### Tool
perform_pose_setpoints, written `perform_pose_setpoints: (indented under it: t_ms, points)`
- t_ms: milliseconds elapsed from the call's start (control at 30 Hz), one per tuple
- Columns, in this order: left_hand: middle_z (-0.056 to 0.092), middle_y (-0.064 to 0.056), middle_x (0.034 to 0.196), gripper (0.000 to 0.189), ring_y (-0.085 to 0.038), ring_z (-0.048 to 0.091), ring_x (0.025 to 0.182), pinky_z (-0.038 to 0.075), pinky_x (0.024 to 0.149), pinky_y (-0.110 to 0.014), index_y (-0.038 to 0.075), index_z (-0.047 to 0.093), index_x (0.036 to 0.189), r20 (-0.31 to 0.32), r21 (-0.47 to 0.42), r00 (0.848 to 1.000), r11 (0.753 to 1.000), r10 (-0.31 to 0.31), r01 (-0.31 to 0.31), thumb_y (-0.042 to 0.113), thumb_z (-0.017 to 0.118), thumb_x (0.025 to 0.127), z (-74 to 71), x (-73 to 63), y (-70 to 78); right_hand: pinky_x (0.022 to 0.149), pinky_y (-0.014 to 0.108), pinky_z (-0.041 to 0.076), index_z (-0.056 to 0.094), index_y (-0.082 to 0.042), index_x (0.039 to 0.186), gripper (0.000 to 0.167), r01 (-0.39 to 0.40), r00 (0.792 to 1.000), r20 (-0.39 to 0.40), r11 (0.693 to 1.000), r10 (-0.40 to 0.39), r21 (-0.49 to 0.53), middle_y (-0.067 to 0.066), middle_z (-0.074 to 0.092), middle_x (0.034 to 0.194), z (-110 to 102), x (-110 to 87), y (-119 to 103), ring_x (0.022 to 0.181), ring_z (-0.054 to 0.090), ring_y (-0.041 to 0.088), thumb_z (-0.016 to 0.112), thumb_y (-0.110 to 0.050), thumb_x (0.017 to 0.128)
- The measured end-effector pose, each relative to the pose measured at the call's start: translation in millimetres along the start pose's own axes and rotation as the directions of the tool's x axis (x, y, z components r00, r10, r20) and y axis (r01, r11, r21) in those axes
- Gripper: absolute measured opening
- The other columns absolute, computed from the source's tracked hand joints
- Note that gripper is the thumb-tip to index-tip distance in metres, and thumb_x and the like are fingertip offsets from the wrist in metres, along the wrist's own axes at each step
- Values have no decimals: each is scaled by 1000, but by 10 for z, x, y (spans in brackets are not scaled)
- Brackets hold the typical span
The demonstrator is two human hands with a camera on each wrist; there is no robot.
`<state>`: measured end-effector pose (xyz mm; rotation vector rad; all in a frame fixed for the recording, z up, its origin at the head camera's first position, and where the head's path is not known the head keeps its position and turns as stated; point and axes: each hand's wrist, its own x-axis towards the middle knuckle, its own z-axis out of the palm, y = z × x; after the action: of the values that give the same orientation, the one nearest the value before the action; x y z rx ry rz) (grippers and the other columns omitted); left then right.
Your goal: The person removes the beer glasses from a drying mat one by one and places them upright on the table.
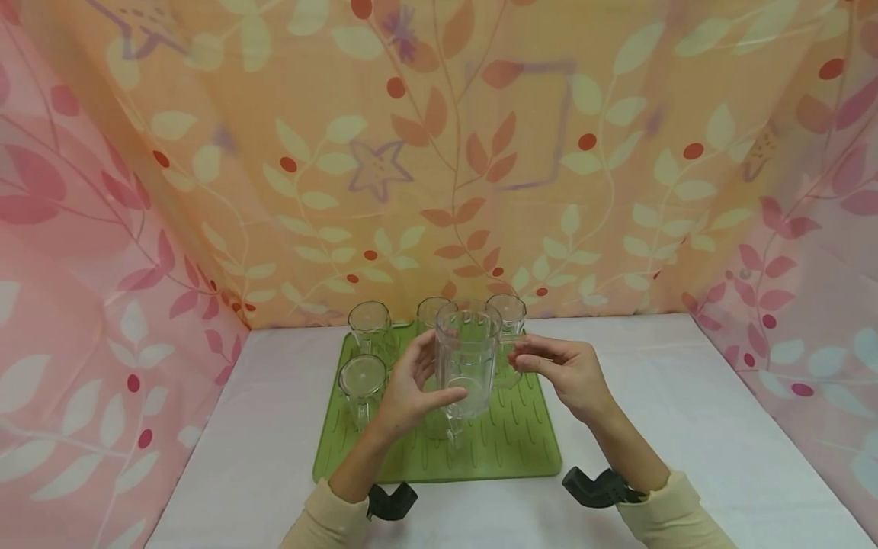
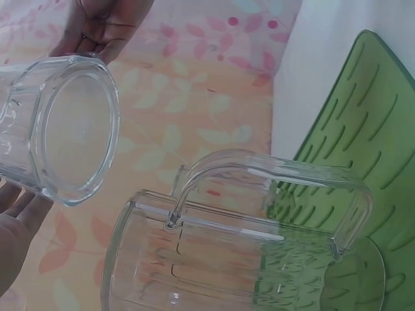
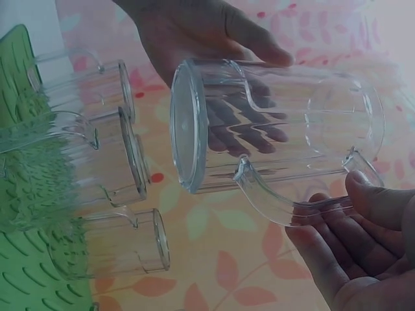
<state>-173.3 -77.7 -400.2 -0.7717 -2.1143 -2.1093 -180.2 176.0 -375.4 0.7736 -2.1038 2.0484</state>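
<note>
The person wears cream sleeves (image 1: 679, 512) and black wrist mounts (image 1: 594, 489).

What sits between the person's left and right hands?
A transparent, cylindrical, handled mug is between the left hand and the right hand, shown in the head view; the right wrist view shows the right fingers on its handle.

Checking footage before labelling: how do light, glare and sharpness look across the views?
Head view: soft, fairly even light, but background shows through the raised mug; left wrist view: slightly hazy, with pale glints on the nearby mug; right wrist view: dimmer, washed out at the upper right, and the left hand looks streaked through the glass.
</note>
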Motion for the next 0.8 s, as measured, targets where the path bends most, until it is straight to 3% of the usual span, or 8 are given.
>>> perform_pose_setpoints:
  t_ms: [200,333,433,567,667,800]
  points:
    - [47,-19,145,86,-33,43,138,38,114,-37,3,32,147,-10,55,1000,998,1,0,10,81,77,0,-3,-4,74,22,60,73,-14,105,27,2,1000,-6,1000,-2,-6,-11,76,93,2,22,-24,86,73,5,65,5,88]
    - [45,-18,148,87,-32,42,139,39,114,-36,4,30,149,3,78,1000,997,22,-22,5,79,79,6,-6,-1,74,22,60,73,-13,105,28,15,1000,-8,1000,-15,3,-10,76,93,-8,24,-39,85,73,5,65,6,87]
    - [41,-18,151,87,-32,40,140,41,113,-30,2,29,150,5,80,999,996,40,-41,3,78,79,5,-14,7,74,22,60,71,5,107,22,38,999,-19,999,-38,15,-9,76,93,-30,29,-41,85,73,5,65,8,86]
    - [40,-21,150,84,-34,41,138,43,111,-31,0,31,148,5,67,997,994,82,-82,-2,77,78,-6,-18,7,76,21,60,60,24,107,26,67,997,-49,997,-65,25,-7,76,93,-73,45,-33,85,73,6,64,12,85]
    - [42,-21,147,81,-36,42,136,42,112,-37,1,33,147,16,69,994,992,105,-106,-5,75,79,-18,-13,-8,78,20,59,61,23,108,26,75,995,-69,997,-74,21,-8,76,93,-110,59,-19,86,73,5,64,12,85]
    - [44,-20,148,79,-36,44,135,41,111,-40,1,33,147,26,94,994,990,107,-109,-3,75,80,-38,-25,-29,79,19,59,71,6,104,21,73,992,-99,997,-72,4,-9,76,91,-139,80,-1,86,73,4,65,10,85]
